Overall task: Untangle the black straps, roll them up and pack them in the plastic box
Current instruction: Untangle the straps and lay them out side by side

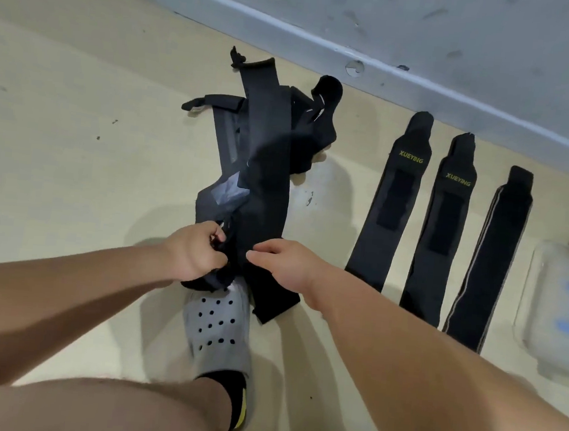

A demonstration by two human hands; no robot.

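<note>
Knee [115, 406], tangled black straps [268, 152] on beige floor [56, 168], grey wall [463, 42]

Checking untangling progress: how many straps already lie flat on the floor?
3, side by side right of the tangled pile: the leftmost strap, the middle strap, and the rightmost strap nearest the plastic box. Others in the pile can't be counted.

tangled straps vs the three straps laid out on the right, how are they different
The tangled straps lie crossed and twisted in a heap; the three flat straps lie straight, side by side. The left hand and right hand hold the tangled straps; nothing touches the flat straps. All are black and unrolled.
</note>
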